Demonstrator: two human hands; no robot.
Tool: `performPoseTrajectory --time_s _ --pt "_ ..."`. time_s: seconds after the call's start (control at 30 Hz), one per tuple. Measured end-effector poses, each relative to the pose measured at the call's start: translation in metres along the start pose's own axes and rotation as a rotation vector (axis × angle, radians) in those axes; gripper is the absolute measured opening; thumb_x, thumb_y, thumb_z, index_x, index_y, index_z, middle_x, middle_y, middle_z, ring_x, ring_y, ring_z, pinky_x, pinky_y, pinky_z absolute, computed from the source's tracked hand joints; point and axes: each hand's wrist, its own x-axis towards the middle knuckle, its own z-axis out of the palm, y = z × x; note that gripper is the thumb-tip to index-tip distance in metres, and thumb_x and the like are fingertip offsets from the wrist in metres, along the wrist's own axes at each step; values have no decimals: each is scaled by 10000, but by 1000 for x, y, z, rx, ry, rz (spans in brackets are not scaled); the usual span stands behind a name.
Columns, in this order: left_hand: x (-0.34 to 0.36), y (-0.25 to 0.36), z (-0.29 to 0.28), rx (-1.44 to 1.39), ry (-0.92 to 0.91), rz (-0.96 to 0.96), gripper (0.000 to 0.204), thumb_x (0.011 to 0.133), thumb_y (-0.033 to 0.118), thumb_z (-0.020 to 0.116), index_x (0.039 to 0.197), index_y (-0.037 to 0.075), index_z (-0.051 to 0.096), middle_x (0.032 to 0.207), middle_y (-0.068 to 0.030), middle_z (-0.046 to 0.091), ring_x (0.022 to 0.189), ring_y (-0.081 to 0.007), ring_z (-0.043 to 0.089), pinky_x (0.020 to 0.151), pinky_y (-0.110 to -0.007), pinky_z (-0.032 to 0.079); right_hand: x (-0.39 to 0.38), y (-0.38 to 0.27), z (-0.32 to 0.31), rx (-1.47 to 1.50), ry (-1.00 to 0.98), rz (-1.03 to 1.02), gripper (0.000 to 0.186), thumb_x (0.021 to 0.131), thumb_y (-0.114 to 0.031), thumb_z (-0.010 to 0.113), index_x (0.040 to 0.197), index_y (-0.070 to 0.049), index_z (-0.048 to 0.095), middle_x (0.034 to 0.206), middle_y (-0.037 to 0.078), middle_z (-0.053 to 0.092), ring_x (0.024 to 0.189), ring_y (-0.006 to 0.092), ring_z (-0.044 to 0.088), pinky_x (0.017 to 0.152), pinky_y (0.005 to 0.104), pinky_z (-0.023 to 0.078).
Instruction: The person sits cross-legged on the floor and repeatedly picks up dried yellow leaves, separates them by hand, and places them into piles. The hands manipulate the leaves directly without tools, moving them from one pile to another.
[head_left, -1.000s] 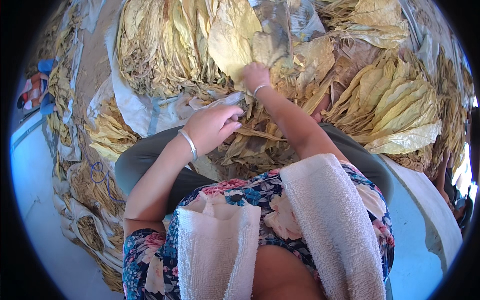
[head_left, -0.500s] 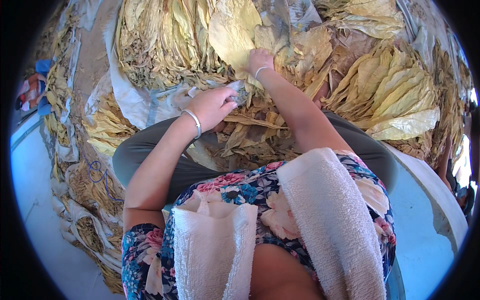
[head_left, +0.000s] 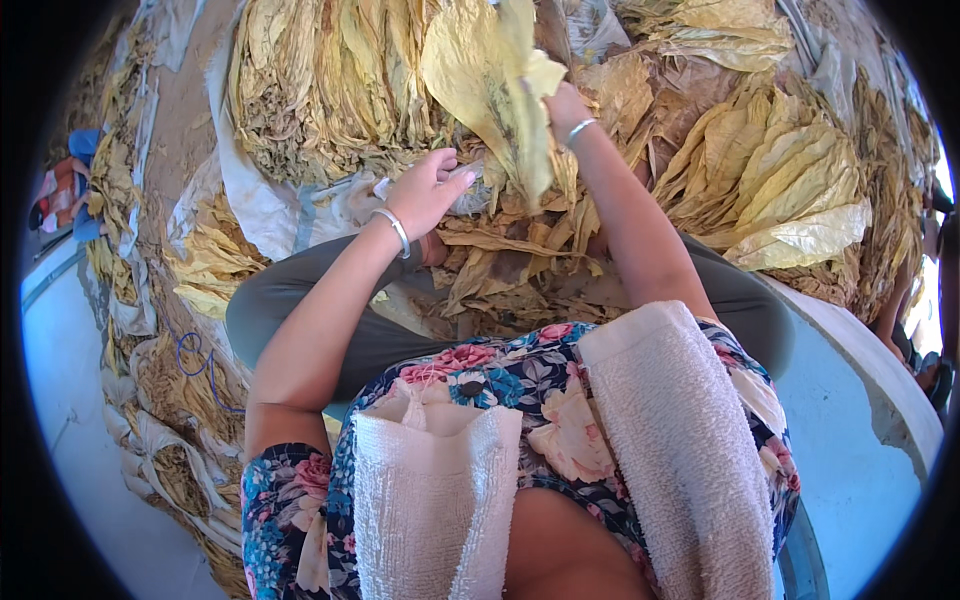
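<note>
My right hand (head_left: 567,104) is closed on a large yellow dried tobacco leaf (head_left: 519,110), raised in front of me and hanging down, a little blurred. Its fingers are partly hidden behind the leaf. Just to the left, my left hand (head_left: 426,192) holds nothing that I can see, its thumb and fingers apart. It hovers beside a crumpled pale plastic sheet (head_left: 335,212). Beyond it lies a thick pile of yellow tobacco leaves (head_left: 325,80), stalk ends toward me. Another yellow leaf (head_left: 462,75) lies along that pile's right side.
A fanned bundle of yellow leaves (head_left: 775,180) lies at the right. Loose brown leaves (head_left: 500,275) cover the ground between my crossed legs (head_left: 300,300). A blue cord (head_left: 205,360) curls at the left. Parts of other people (head_left: 68,185) show at the far left and right edges.
My right hand has moved right and toward me, lifting a leaf off the pile. My left hand has shifted slightly left, with its fingers more raised.
</note>
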Motion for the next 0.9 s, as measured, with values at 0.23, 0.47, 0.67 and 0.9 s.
performPoseTrajectory --time_s 0.23,0.47,0.67,0.9 --pt "-1 -10 2 -716 -30 -400 190 871 189 455 926 9 478 733 -69 567 607 -153 573 569 -262 504 -43 11 100 384 -254 -25 326 748 -246 548 1007 -48 547 921 107 596 784 220 565 699 330 439" --pt "9 -5 -25 -829 339 -222 86 872 134 442 865 49 455 698 -68 540 524 -134 533 447 -258 465 -61 92 45 -957 50 172 333 739 -274 581 932 -4 558 968 195 573 855 308 582 749 374 455" --pt "6 19 -55 -888 549 -60 91 871 137 446 859 48 462 722 -79 552 538 -144 529 460 -259 442 -50 90 38 -1077 11 113 294 746 -232 563 935 -7 548 923 176 595 887 273 585 753 360 451" --pt "-1 9 -82 -900 690 65 83 870 128 439 878 53 473 741 -72 563 549 -142 517 463 -257 425 -57 4 37 563 -75 43 152 823 -73 447 907 9 544 695 90 595 536 141 530 491 242 430"
